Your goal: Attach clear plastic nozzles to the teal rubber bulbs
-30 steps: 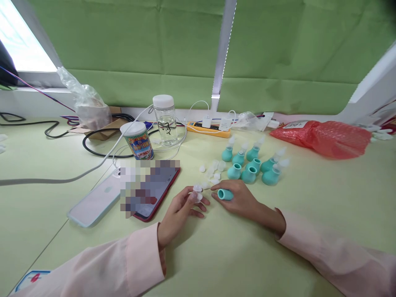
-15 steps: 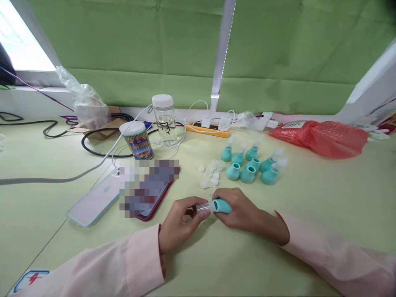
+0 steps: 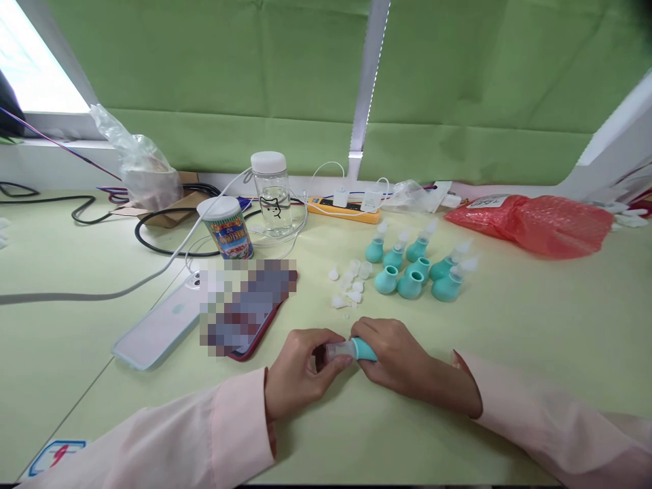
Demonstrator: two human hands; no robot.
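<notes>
My left hand pinches a clear plastic tube between thumb and fingers. Wrapped in my right hand is a teal rubber bulb, lying on its side with its neck to the left. The tube's end meets the bulb's neck; how deep it sits inside I cannot tell. Beyond my hands stand several teal bulbs: some, like this open bulb, have bare necks, and others, like this tipped bulb, carry clear tubes with pointed tips. Small translucent tips and cups lie loose beside them.
Left of my hands lie a red-cased phone and a pale phone. Behind them stand a printed can and a lidded water bottle. An orange power strip, cables and a red plastic bag line the back.
The tube and the bulb's neck are now lined up and pressed closer together, less of the neck's opening showing. Both hands sit slightly lower in view.
</notes>
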